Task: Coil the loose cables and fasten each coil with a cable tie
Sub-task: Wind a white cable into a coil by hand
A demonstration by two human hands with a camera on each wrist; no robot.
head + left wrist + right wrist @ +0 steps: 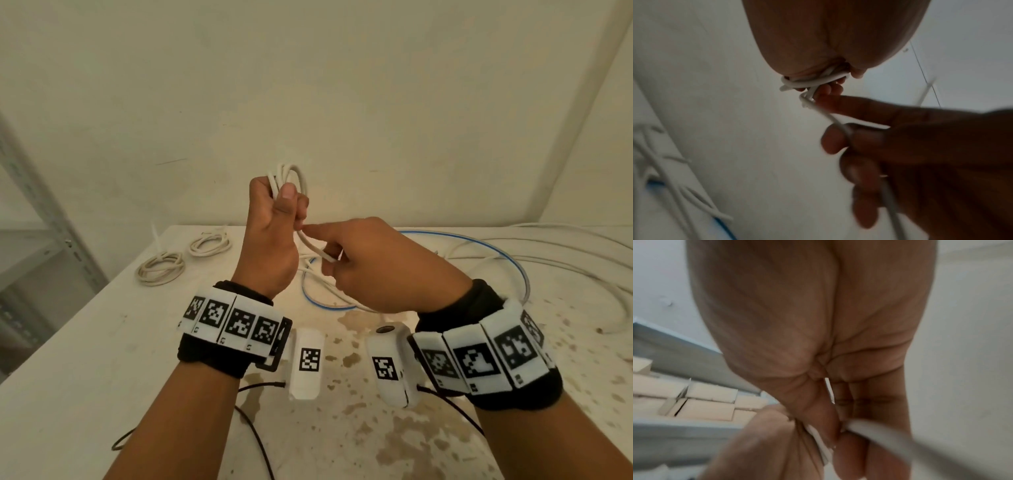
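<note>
A small coil of white round cable is gripped in the left hand, which is raised above the counter with the fingers and thumb curled round the gathered loops; the top of the coil stands out above the fist. From the underside of that fist a loose white tail of the same cable runs down to the right hand, where it is pinched between the thumb and the curled fingers, while the index finger is held out straight, its tip touching the left hand's fingers. In the left wrist view the loops are seen crossing under the fist, and the tail is seen passing through the right hand's fingers. The right wrist view is blurred, and only a strand of white cable near the fingers can be made out there.

Beneath the hands, on the stained white counter, a tangle of loose white cables is spread toward the right, with a thin blue cable looped among them. On the far left part of the counter two finished white cable coils lie near each other. A grey metal shelving frame stands left of the counter, and thin black wires trail from the wrist cameras.
</note>
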